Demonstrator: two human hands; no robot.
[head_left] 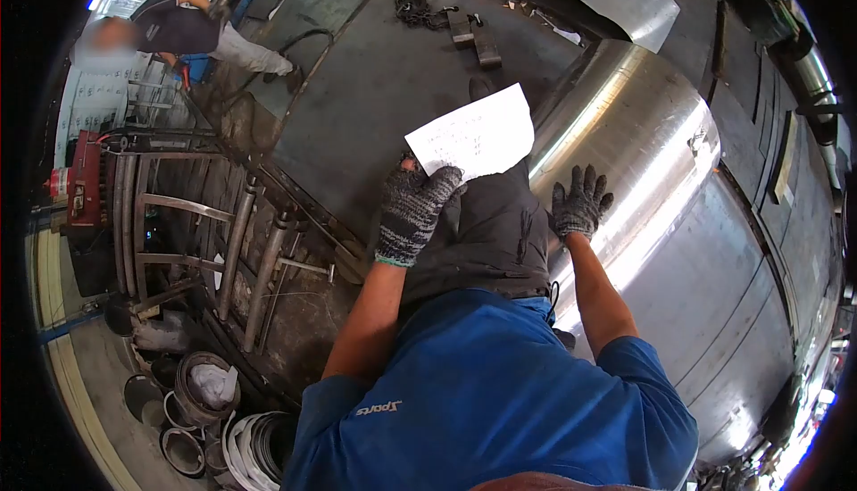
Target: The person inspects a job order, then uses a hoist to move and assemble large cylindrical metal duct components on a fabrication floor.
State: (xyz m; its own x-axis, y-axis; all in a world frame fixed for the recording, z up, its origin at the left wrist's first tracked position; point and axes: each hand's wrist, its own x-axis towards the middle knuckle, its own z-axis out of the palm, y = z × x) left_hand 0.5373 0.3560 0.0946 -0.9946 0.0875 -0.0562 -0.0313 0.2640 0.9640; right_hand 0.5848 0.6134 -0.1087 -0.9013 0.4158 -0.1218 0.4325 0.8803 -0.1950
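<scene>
Leftmost, beyond the left hand (pixel 412 212) — a metal rack (pixel 192 223) and a co-worker (pixel 192 31) well apart. Left hand, gloved: fingers clamped on the lower edge of a paper sheet (pixel 473 138), held just above it. Right hand (pixel 578 203), gloved: fingers spread, palm flat on the steel cylinder (pixel 678 223) — just right of the sheet.

Both arms are bare below short blue sleeves and reach up toward the middle of the frame. The left hand (pixel 412 212), in a speckled grey knit glove, sits just left of the middle with its fingers curled shut in a grip. The right hand (pixel 579 203), in the same kind of glove, sits a bit right of the middle, fingers spread wide and flat.
</scene>
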